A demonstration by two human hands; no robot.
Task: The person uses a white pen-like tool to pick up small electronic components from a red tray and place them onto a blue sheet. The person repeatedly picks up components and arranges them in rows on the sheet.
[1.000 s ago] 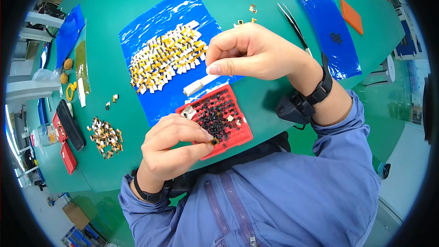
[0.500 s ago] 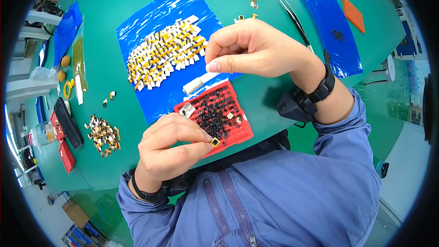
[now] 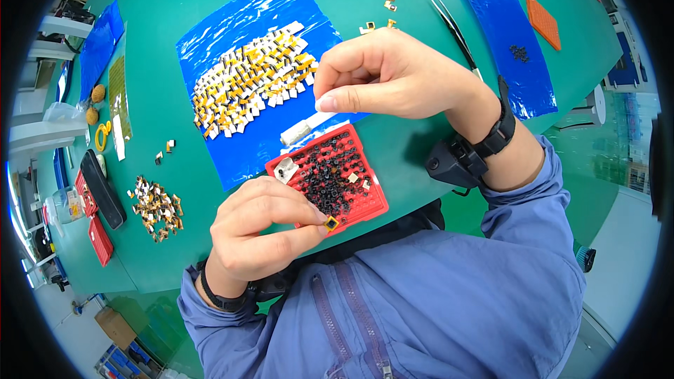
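Observation:
Between the thumb and fingertips of my left hand is a small square part with a yellow frame and black centre, held above the near edge of a red tray. Many tiny black pieces fill the tray. My right hand is closed in a pinch over the right side of a blue sheet; anything in its fingertips is too small to make out. Just below it lies a white tube-like thing. A broad pile of white, yellow and black parts covers the sheet's middle.
Black tweezers lie beyond my right wrist, beside another blue sheet with black bits and an orange pad. At left are a loose heap of small parts, a black case and a yellow ring.
My left hand has shifted very slightly, with the small square part tilted a little differently in its pinch. The right hand stays nearly still.

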